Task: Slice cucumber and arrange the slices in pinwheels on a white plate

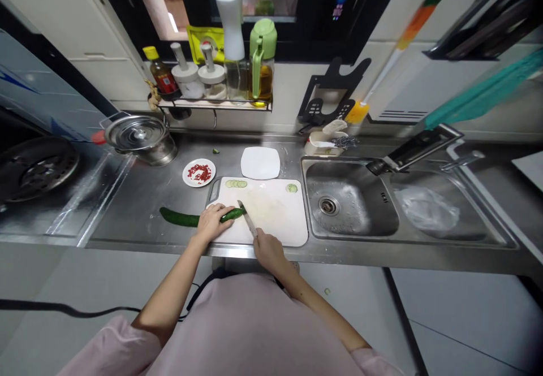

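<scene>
A long green cucumber lies partly on the white cutting board and sticks out past its left side over the counter. My left hand is wrapped over the cucumber near its right end. In my right hand is a knife, its handle gripped and its blade at the cut end of the cucumber. A row of cucumber slices rests at the board's upper left. More cucumber pieces sit at its upper right corner.
Behind the board is a white square plate. A small plate of chopped red pieces stands left of it, with a lidded steel pot farther left. The double sink adjoins on the right. Bottles stand on a wall rack.
</scene>
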The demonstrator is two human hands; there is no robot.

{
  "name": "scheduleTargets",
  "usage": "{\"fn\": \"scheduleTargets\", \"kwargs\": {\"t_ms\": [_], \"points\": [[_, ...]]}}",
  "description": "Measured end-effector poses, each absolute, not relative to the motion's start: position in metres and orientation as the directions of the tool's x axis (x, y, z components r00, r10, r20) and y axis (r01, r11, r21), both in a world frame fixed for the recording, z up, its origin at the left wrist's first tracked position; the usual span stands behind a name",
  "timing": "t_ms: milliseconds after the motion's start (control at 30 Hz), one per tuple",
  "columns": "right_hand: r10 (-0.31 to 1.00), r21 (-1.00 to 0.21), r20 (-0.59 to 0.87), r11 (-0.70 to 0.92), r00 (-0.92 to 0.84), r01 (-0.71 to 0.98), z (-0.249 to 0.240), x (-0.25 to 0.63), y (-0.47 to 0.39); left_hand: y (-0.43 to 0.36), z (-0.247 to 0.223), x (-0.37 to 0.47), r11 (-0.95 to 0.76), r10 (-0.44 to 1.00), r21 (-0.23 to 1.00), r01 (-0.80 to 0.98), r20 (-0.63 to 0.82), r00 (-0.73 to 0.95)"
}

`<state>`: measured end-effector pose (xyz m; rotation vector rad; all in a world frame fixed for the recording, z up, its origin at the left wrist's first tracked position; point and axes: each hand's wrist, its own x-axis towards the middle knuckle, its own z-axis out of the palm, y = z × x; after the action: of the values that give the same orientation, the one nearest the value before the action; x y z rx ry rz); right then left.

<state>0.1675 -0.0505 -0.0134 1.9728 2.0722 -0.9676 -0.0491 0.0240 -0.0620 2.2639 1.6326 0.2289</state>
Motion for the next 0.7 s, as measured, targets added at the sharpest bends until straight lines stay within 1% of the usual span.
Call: {"fn": "scheduleTargets", "kwargs": {"t_ms": [300, 467, 700], "points": [[0.835, -0.346, -0.533, -0.069, -0.136, 0.936, -0.0127, 0.1602, -0.0526, 0.0248, -0.0677, -0.048, -0.239, 0.951, 0.372, 0.897, -0.098, 0.294], [0.84, -0.355, -0.52, -0.051, -0.152, 0.934, -0.014, 0.1584, -0.0514, 0.0245, -0.0676, -0.0473, -0.238, 0.953, 0.367, 0.899, -0.092, 0.289], [0.81, -0.365, -0.562, -0.058, -0.17, 0.929, -0.0061, 0.1587, -0.0467, 0.0244, -0.0642, -0.0457, -0.223, 0.955, 0.364, 0.904, -0.106, 0.278]]}}
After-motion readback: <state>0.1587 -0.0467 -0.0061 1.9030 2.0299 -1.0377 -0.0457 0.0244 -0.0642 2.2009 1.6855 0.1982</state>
